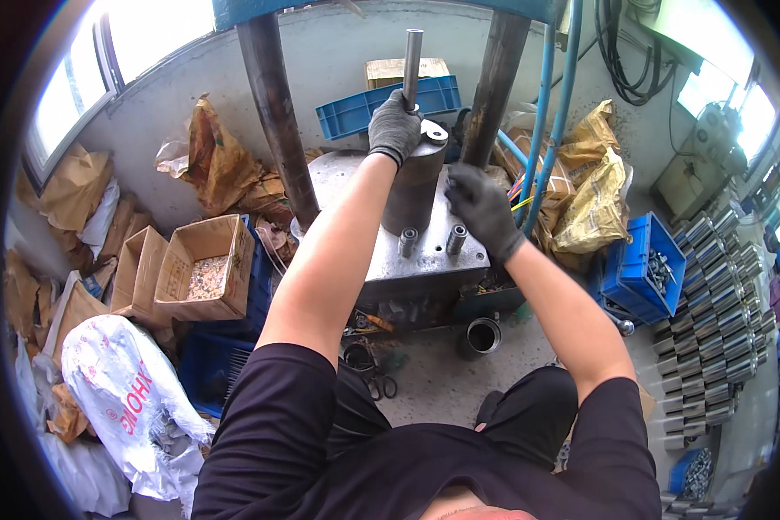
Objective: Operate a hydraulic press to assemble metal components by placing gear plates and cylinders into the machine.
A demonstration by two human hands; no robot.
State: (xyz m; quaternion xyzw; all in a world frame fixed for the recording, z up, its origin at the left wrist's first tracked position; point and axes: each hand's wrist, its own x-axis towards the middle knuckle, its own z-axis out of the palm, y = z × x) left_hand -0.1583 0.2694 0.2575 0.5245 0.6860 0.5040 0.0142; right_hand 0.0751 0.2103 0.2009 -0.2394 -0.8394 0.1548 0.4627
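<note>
In a dark grey glove, my left hand is closed around the lower part of an upright shiny metal rod. The rod rises above the top of a dark steel cylinder, which stands on the metal press table. A pale ring lies on the cylinder's top, beside my left hand. My right hand, gloved too, hovers at the table's right side with fingers loosely bent and apart; no object shows in it. Two short metal posts, a left post and a right post, stand at the table's front.
Thick press columns rise at the left and right, with blue hoses alongside. A cardboard box sits left; a blue crate of small parts and stacked metal cylinders are right. A metal cup stands on the floor.
</note>
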